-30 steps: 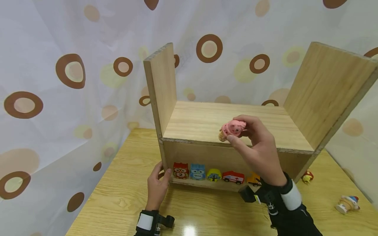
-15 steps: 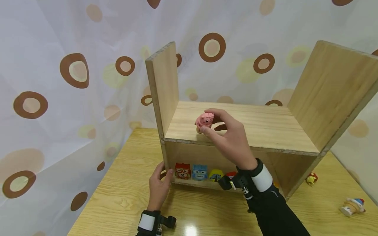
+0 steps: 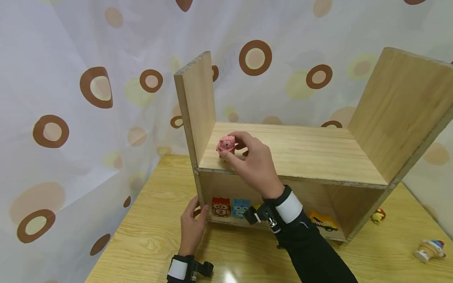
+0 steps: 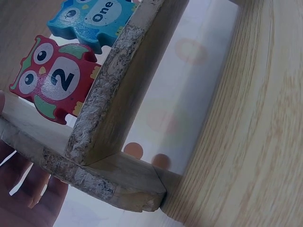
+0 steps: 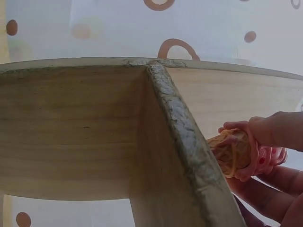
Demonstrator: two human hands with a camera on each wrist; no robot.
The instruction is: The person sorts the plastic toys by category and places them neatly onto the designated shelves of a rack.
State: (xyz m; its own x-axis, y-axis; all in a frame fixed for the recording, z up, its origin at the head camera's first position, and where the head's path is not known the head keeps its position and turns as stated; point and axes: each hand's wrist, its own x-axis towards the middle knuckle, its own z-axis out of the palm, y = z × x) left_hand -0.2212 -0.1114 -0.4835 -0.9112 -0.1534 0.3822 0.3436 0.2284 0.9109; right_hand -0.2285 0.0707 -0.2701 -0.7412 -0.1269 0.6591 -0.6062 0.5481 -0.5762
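Observation:
My right hand pinches a pink toy figure between thumb and fingers, at the left end of the wooden shelf's upper board. In the right wrist view, the figure's waffle-cone base points at the board's front edge, right beside it. My left hand grips the shelf's left side panel low down, thumb in front and fingers behind. Inside the lower compartment, close to that thumb, stand a red owl block marked 2 and a blue owl block marked One.
A yellow toy truck stands at the lower compartment's right; my right wrist covers the middle toys. The right side panel rises high. On the table to the right lie a small red-and-yellow toy and a figure in a blue-and-red hat.
My right hand has carried the pink figure leftward along the upper board, from its middle to near the left panel. The left hand keeps its grip on the panel.

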